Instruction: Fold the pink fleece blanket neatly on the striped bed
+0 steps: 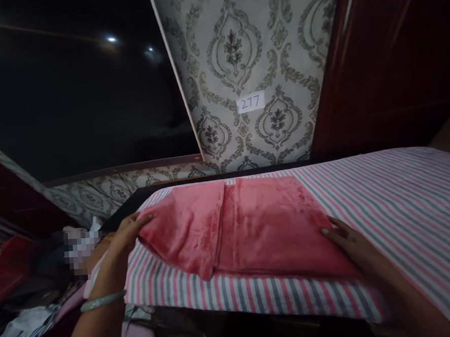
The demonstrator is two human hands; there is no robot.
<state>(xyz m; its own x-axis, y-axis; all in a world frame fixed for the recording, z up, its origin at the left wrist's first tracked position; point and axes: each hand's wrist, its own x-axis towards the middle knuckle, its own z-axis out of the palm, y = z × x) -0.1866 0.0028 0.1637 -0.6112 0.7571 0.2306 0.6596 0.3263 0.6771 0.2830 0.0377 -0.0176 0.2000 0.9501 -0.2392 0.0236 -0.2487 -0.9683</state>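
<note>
Your left hand (127,230) grips the left end of the folded pink cloth (244,228), fingers curled over its edge and thumb on top. A pale bangle (102,300) sits on that wrist. Your right hand (347,242) lies flat and open on the cloth's right end, fingers extended, grasping nothing. The cloth rests on the striped sheet (402,203) covering the bed, near its front edge, with one folded flap overlapping to the left of centre. A paper label (250,102) marked 277 is fixed to the patterned wall (240,50) behind. Loose clothing (32,317) lies piled at lower left beside the bed.
</note>
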